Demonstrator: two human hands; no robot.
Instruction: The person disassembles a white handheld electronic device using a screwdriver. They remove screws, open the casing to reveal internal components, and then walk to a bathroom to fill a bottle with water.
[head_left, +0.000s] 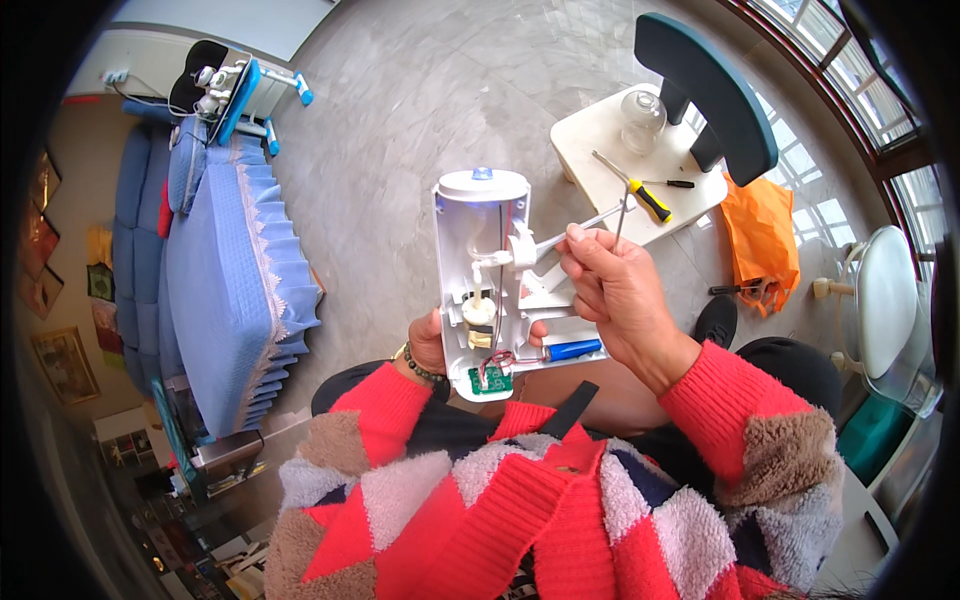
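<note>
Left fingers (431, 331) on white housing (458, 262), grey floor (400, 120), pale chair (588, 140) beyond

Casing's left: open way over the floor (370, 130) between casing (455, 290) and blue sofa (225, 300).
Casing's lower left: left hand (428, 343) blocks.
Casing's right: right hand (628, 305) blocks.
Seat (590, 135): way in over its left edge; bottle (643, 122) and yellow screwdriver (650, 201) obstruct farther right.
Seat's far side: backrest (708, 85) bars passage.
Seat's right: orange bag (762, 235) obstructs.
</note>
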